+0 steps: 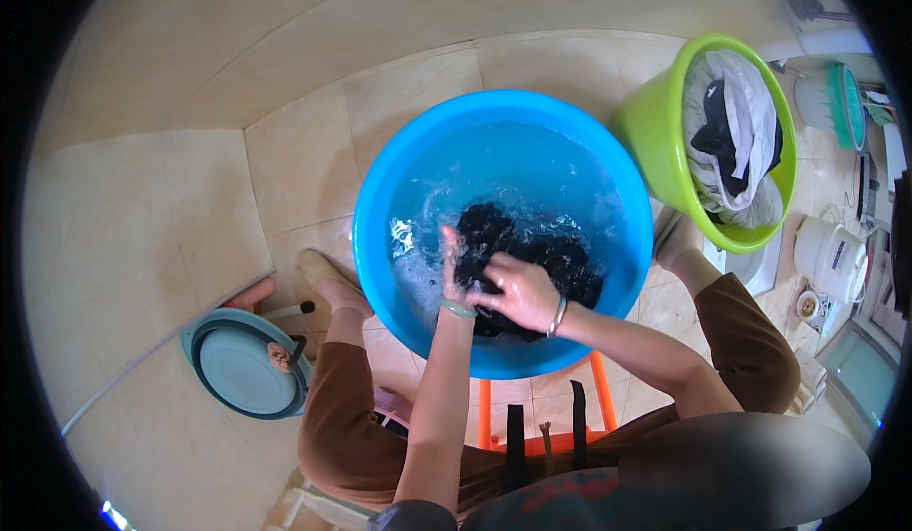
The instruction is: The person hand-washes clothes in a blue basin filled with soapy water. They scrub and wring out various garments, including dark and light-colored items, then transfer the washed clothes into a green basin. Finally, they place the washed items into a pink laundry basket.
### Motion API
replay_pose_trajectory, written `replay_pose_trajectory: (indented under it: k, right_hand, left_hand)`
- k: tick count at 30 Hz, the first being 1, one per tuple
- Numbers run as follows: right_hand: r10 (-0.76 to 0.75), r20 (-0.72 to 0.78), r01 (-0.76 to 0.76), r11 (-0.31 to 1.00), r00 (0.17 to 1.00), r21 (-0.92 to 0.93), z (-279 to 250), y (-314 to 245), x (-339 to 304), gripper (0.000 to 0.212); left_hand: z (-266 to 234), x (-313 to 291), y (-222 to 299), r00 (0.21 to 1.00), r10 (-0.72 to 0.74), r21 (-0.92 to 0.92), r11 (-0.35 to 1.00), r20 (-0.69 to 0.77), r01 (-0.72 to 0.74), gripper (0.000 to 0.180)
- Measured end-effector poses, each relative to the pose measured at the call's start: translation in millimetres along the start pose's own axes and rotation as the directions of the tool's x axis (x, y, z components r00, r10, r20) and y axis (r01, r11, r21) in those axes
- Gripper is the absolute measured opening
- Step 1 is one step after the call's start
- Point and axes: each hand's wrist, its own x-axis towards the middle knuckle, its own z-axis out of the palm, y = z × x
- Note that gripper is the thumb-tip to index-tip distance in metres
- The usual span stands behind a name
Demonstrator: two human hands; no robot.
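A bundle of wet black cloth (560,265) lies partly under the water in a large blue basin (380,317). My left hand (451,270), with a pale green bangle on its wrist, stands edge-on at the cloth's left side. Its thumb points up, and the other fingers are mostly hidden against the fabric. From the right, my right hand (521,293) reaches across with bent fingers, gripping the cloth close to the left hand. A silver bangle circles that wrist. Water and some foam surround both hands.
A lime-green bucket (660,142) of white, grey and black clothes stands beside the basin at right. An orange stool (600,393) is under the basin's near side. A grey-blue folding basin (249,369) sits at left; a white lidded bucket (828,257) stands far right.
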Motion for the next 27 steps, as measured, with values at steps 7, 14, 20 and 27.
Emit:
replay_pose_trajectory:
  k: [7, 14, 20, 27]
  right_hand:
    - [-0.372, -0.069, 0.368, 0.927, 0.926, -0.074, -16, -67, -28, 0.031]
    - [-0.334, -0.314, 0.269, 0.935, 0.889, -0.232, -21, -91, -14, 0.031]
    - [-0.267, -0.489, 0.245, 0.963, 0.83, -0.11, -25, -93, 0, 0.025]
    - [0.074, -0.492, -0.12, 0.991, 0.867, -0.063, -51, -15, 13, 0.03]
  left_hand:
    - [54, -52, -22, 0.986, -0.071, 0.072, 0.994, -0.151, 0.083, 0.041]
    - [49, -69, -33, 0.969, 0.04, 0.129, 0.992, -0.244, -0.008, 0.043]
    - [52, -55, -25, 0.898, 0.25, 0.289, 0.946, -0.361, -0.147, 0.045]
    - [127, -77, -41, 0.773, 0.414, 0.503, 0.852, -0.48, -0.144, 0.048]
